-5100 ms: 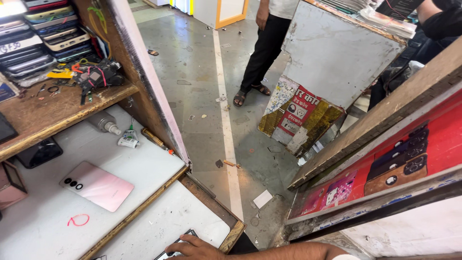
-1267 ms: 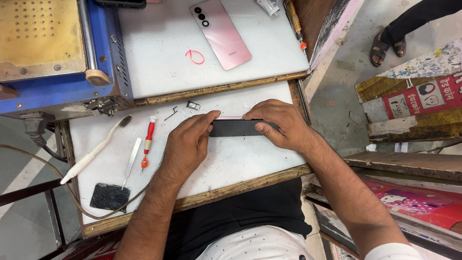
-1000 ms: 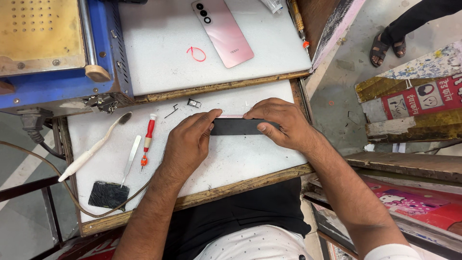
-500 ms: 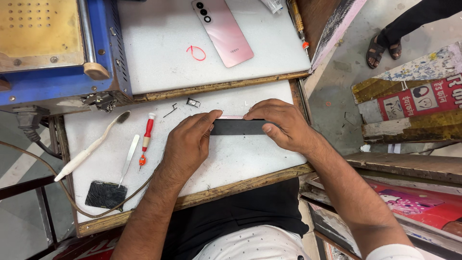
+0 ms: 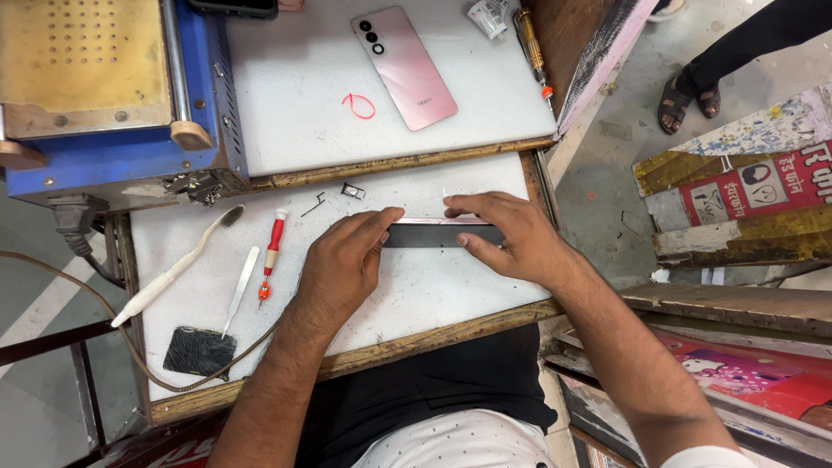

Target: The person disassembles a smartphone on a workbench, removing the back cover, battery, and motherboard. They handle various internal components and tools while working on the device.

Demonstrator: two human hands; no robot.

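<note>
Together, the left hand point(image 5: 342, 269) and right hand point(image 5: 511, 238) clamp a dark phone point(image 5: 438, 234) between them, just below the pink phone point(image 5: 404, 66) on the white bench point(image 5: 433, 295).

Pink phone point(image 5: 404, 67), red screwdriver point(image 5: 271, 256), toothbrush point(image 5: 173, 268)

A dark, flat phone point(image 5: 438, 234) lies on the white work surface point(image 5: 433, 286) of the desk, near its right edge and just below the wooden strip dividing the upper shelf from the lower. It stands tilted on its long side (a thin pinkish rim shows along the top), lengthwise left to right, with both ends covered, only the middle stretch visible.
</note>
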